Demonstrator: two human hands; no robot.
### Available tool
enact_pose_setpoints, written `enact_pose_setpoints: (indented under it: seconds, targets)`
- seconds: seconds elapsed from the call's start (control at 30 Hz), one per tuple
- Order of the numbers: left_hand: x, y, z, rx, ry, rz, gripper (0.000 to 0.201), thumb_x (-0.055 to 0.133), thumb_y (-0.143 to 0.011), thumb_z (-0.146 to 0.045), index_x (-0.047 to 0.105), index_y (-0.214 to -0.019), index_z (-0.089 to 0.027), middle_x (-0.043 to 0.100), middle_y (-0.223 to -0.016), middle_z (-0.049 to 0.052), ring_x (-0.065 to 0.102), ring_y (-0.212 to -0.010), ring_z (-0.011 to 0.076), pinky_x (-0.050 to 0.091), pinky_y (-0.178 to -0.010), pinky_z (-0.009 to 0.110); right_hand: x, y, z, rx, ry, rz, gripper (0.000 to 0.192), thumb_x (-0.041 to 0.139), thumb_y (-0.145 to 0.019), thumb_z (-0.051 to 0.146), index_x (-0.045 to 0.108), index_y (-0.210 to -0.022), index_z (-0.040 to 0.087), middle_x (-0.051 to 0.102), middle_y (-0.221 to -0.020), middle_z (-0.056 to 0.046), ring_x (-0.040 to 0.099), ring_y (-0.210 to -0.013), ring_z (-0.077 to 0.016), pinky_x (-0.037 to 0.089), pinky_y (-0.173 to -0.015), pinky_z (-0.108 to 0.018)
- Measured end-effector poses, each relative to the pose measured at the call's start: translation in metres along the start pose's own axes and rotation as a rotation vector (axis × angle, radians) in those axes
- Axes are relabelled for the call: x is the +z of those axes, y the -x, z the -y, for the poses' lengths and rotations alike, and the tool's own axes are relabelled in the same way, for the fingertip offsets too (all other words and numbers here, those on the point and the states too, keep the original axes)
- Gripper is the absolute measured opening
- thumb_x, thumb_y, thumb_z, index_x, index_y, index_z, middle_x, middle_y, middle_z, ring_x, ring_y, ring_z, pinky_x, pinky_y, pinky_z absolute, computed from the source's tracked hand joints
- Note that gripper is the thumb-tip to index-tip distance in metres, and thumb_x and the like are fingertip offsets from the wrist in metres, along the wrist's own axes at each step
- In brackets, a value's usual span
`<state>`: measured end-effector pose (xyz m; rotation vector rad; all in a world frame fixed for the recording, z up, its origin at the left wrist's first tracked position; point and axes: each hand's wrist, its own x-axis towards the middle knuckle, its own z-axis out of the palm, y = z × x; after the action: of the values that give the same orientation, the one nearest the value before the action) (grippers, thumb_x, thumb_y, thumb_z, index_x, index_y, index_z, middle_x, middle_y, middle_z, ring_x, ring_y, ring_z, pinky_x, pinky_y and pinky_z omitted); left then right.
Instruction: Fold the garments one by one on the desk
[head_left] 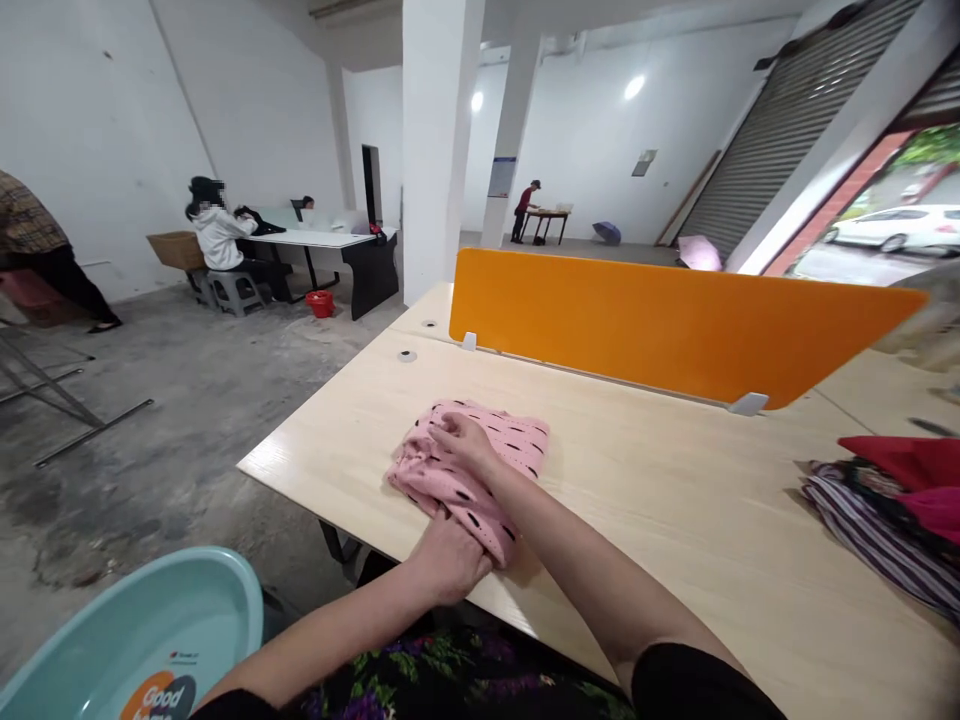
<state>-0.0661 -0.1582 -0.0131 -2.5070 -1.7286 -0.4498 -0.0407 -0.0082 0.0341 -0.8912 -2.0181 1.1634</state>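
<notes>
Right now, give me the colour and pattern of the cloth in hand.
The cloth is pink with black dashes, seen in the head view.

cloth point(450, 488): pink, black dashes | divider point(660, 325): orange | basin point(187, 600): teal | garments point(892, 525): red, perhaps purple-striped

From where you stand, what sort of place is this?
Probably a ground-floor workshop or converted shop unit, though I can't be sure. A metal roller shutter stands near a white car outside, the floor is bare and stained, and the nearest desk has an orange divider.
</notes>
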Motion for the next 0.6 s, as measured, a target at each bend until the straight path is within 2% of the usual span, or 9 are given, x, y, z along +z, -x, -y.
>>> enact_pose_setpoints:
  seconds: [0.07,0.13,0.2,0.27,0.33,0.37,0.47,0.53,0.6]
  targets:
    - [-0.007,0.01,0.008,0.026,0.126,0.052,0.042,0.048,-0.092,-0.045,0.055,-0.129,-0.027,0.06,-0.13,0.006,0.047,-0.125,0.0263,0.03,-0.107,0.044,0.002,0.0,-0.006,-0.077,0.289,-0.005,0.035,0.052,-0.083,0.041,0.065,-0.103,0.016,0.068,-0.099,-0.01,0.062,-0.093,-0.0234,0.049,-0.085,-0.037]
    - [-0.011,0.015,0.011,0.007,0.247,0.074,0.054,0.058,-0.08,-0.061,0.061,-0.121,-0.026,0.062,-0.126,0.007,0.049,-0.122,0.0295,0.031,-0.106,0.044,-0.007,0.002,-0.009,-0.214,0.531,0.002,0.04,0.045,-0.089,0.044,0.062,-0.115,0.018,0.06,-0.125,-0.013,0.052,-0.117,-0.0256,0.04,-0.1,-0.041]
    - [-0.01,0.013,0.011,-0.078,0.343,0.038,0.065,0.063,-0.071,-0.069,0.064,-0.116,-0.023,0.062,-0.124,0.009,0.05,-0.119,0.0317,0.033,-0.104,0.044,-0.017,0.003,-0.013,-0.292,0.77,0.076,0.048,0.04,-0.092,0.049,0.054,-0.13,0.023,0.045,-0.144,-0.01,0.035,-0.134,-0.0282,0.028,-0.108,-0.051]
    - [-0.007,0.007,0.006,-0.224,0.436,-0.056,0.054,0.059,-0.076,-0.066,0.068,-0.104,-0.021,0.065,-0.115,0.009,0.053,-0.113,0.029,0.036,-0.1,0.041,-0.021,0.004,-0.018,-0.232,0.941,0.189,0.054,0.035,-0.093,0.054,0.044,-0.14,0.028,0.035,-0.152,-0.008,0.026,-0.139,-0.0311,0.022,-0.108,-0.059]
    - [-0.003,-0.002,-0.001,-0.399,0.534,-0.175,0.039,0.05,-0.087,-0.055,0.068,-0.084,-0.02,0.068,-0.096,0.006,0.057,-0.099,0.0233,0.04,-0.092,0.036,-0.017,0.006,-0.021,-0.129,1.01,0.244,0.058,0.029,-0.094,0.056,0.036,-0.145,0.029,0.031,-0.154,-0.007,0.025,-0.139,-0.0323,0.023,-0.106,-0.061]
    - [-0.001,-0.005,-0.004,-0.49,0.575,-0.234,0.038,0.047,-0.09,-0.049,0.065,-0.073,-0.02,0.067,-0.085,0.004,0.058,-0.09,0.0207,0.041,-0.086,0.034,-0.012,0.008,-0.021,-0.089,1.021,0.241,0.06,0.027,-0.094,0.056,0.033,-0.147,0.029,0.029,-0.155,-0.007,0.025,-0.139,-0.0328,0.024,-0.105,-0.061]
    - [0.0,-0.006,-0.007,-0.704,0.645,-0.352,0.036,0.047,-0.088,-0.034,0.047,-0.055,-0.02,0.056,-0.062,0.0,0.053,-0.069,0.0159,0.038,-0.069,0.028,0.0,0.022,-0.016,-0.003,1.008,0.171,0.06,0.028,-0.094,0.055,0.033,-0.147,0.027,0.028,-0.155,-0.009,0.025,-0.137,-0.0357,0.027,-0.102,-0.062]
    - [-0.006,0.009,-0.004,-0.772,0.687,-0.339,0.033,0.047,-0.084,-0.03,0.039,-0.054,-0.021,0.048,-0.057,-0.002,0.048,-0.062,0.0143,0.033,-0.06,0.027,0.0,0.037,-0.01,0.006,0.959,0.161,0.059,0.031,-0.094,0.054,0.037,-0.145,0.025,0.03,-0.154,-0.011,0.028,-0.135,-0.0376,0.029,-0.1,-0.061]
    - [-0.018,0.034,0.001,-0.803,0.725,-0.275,0.032,0.046,-0.084,-0.033,0.039,-0.055,-0.021,0.045,-0.056,-0.003,0.045,-0.059,0.0139,0.03,-0.056,0.026,-0.01,0.053,-0.008,-0.052,0.875,0.225,0.057,0.038,-0.092,0.053,0.044,-0.14,0.025,0.035,-0.151,-0.011,0.033,-0.132,-0.0368,0.032,-0.099,-0.057]
